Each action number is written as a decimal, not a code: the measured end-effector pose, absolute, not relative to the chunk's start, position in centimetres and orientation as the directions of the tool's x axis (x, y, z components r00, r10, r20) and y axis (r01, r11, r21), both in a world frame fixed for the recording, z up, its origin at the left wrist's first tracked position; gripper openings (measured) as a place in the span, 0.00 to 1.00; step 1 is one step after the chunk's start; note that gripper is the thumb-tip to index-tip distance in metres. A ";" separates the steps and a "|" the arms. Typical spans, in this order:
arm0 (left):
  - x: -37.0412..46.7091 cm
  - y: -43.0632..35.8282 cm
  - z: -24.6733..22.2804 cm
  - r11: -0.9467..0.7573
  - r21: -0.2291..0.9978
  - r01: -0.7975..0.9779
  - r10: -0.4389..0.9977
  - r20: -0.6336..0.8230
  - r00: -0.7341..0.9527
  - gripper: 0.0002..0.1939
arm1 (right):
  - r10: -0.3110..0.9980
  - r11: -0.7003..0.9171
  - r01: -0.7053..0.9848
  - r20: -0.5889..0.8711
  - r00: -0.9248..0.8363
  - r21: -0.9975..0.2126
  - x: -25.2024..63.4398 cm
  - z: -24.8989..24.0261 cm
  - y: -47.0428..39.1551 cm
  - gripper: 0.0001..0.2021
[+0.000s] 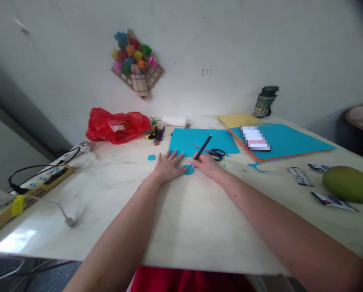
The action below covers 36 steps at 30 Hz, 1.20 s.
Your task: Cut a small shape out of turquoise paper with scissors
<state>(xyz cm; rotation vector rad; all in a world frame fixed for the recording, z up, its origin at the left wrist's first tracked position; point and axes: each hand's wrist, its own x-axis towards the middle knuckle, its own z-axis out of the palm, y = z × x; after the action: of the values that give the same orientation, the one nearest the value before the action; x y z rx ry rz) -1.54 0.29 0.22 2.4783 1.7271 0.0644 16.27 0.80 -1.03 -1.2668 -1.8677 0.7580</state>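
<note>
My right hand [204,164] grips a dark pen [204,147], its lower end at the right edge of a small blue paper circle [188,170]. Whether the tip touches the paper is too small to tell. Spread flat, my left hand [168,165] rests on the table with its thumb on the circle's left side. Its fingertips reach the lower edge of a blue paper sheet [204,140]. A second blue circle [151,157] lies left of that hand. Black-handled scissors [217,154] lie just beyond my right hand, partly over the sheet.
Blue offcuts [255,166] lie to the right, near stacked coloured paper [297,138] bearing a phone [255,138]. A green mango [350,184] sits among small packets at far right. Markers [158,135] and a red plastic bag [117,127] are at back left. A power strip [44,178] lines the left edge.
</note>
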 end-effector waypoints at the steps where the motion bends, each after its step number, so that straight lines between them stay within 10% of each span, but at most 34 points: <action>1: -1.5 0.3 0.2 -0.343 0.125 0.931 0.936 -0.031 0.349 0.41 | 0.939 0.340 0.501 0.254 -0.233 -0.796 16.3 -1.0 0.8 0.06; 17: -2.1 0.2 0.7 -0.314 0.260 0.913 0.949 0.107 0.296 0.28 | 0.925 0.366 0.451 0.372 -0.080 -0.814 16.4 -1.3 0.7 0.10; 25: -3.0 0.4 1.1 -0.357 0.260 0.897 0.931 0.170 0.322 0.27 | 0.870 0.296 0.797 0.493 0.002 -0.526 16.2 0.1 -1.3 0.14; 36: -2.5 -0.3 1.5 -0.358 0.265 0.895 0.934 0.090 0.346 0.42 | 0.865 0.328 0.868 0.488 -0.116 -0.374 15.8 -0.1 -1.7 0.16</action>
<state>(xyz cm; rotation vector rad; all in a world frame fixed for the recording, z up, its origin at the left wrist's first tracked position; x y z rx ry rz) -2.53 -0.29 1.49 2.4342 1.6713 0.3385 15.84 -1.73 -0.06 -1.5200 -1.9584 -0.0051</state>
